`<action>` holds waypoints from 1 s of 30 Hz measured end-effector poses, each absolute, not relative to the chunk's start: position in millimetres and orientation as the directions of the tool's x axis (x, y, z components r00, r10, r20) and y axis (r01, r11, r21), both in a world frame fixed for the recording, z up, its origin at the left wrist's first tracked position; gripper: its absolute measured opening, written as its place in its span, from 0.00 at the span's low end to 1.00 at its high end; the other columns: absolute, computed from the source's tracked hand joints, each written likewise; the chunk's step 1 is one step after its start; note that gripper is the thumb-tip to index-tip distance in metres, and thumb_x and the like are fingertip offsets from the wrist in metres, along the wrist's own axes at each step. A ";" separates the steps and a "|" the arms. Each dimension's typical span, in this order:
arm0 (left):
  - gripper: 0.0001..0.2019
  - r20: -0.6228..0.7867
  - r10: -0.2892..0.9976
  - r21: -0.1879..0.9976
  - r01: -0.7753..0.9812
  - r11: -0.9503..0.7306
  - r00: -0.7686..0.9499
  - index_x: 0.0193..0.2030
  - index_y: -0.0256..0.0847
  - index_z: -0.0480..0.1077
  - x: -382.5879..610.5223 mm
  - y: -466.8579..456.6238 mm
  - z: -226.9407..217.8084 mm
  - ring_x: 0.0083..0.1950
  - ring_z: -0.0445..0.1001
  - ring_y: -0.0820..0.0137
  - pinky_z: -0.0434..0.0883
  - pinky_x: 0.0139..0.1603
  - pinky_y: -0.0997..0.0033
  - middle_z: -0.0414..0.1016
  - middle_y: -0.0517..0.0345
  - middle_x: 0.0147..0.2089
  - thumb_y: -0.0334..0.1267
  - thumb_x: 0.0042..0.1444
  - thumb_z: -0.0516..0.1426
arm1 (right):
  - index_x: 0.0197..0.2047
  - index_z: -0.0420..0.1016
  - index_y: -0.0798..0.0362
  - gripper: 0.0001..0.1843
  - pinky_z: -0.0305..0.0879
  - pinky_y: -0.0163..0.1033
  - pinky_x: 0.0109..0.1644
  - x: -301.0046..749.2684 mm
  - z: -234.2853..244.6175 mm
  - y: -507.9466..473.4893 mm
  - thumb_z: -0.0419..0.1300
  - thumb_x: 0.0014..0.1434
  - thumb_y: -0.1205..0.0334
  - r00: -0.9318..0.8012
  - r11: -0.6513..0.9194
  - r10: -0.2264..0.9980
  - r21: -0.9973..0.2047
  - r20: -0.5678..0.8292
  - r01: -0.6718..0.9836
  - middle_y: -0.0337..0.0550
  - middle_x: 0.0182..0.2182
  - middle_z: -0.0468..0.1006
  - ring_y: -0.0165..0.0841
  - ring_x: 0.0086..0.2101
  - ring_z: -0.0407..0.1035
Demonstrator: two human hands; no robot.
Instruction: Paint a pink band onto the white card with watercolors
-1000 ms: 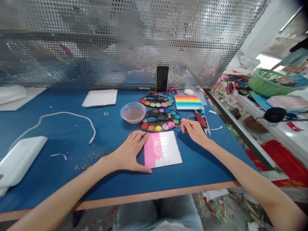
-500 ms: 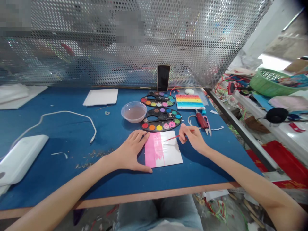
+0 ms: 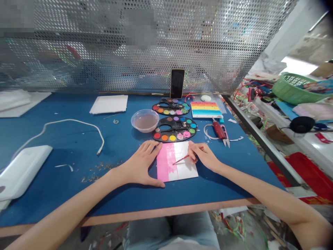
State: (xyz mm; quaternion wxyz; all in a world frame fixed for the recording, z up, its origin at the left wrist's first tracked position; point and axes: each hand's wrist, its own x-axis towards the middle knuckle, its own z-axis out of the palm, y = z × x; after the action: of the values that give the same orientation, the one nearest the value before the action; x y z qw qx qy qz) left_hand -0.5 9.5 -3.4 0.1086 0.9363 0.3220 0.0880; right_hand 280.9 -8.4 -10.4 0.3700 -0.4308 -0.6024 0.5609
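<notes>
A white square board [image 3: 186,172] lies on the blue table, its left part painted pink with a lighter pink band beside it. My left hand [image 3: 142,165] rests along the board's left edge, thumb and fingers spread apart. In my right hand [image 3: 201,155] a thin red paintbrush [image 3: 181,159] is pinched, its tip at the lighter pink band. Just behind the board sits a black oval paint palette [image 3: 174,129] with several colour wells. A second palette [image 3: 170,107] lies behind it. To the left stands a clear plastic bowl [image 3: 145,121] of murky water.
A striped painted board [image 3: 206,110], a phone [image 3: 177,83] against the mesh screen, and red-handled snips [image 3: 220,130] are at the back and right. On the left lie a white board [image 3: 109,104], a white cable [image 3: 70,120] and a white device [image 3: 24,172].
My right hand has moved left and slightly down over the board, bringing the brush tip from the white area onto the pink band. My left hand stays in place.
</notes>
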 end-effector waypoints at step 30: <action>0.63 0.088 0.619 0.236 0.587 -0.774 0.780 0.73 0.34 0.47 -1.3 10.7 -4.6 0.69 0.54 0.39 0.52 0.69 0.37 0.56 0.33 0.67 0.77 0.39 0.57 | 0.17 0.65 0.54 0.35 0.46 0.31 0.17 280.2 -4.1 -5.6 0.52 0.62 0.33 -0.371 -0.084 0.923 -0.995 -0.100 0.057 0.41 0.14 0.71 0.23 0.14 0.57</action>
State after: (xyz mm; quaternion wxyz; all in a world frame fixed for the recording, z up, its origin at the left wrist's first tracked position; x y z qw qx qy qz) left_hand -1.3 10.7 -4.6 0.0982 0.9384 0.3214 0.0805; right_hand 280.2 -5.6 -4.1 0.3616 -0.4285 -0.5720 0.5987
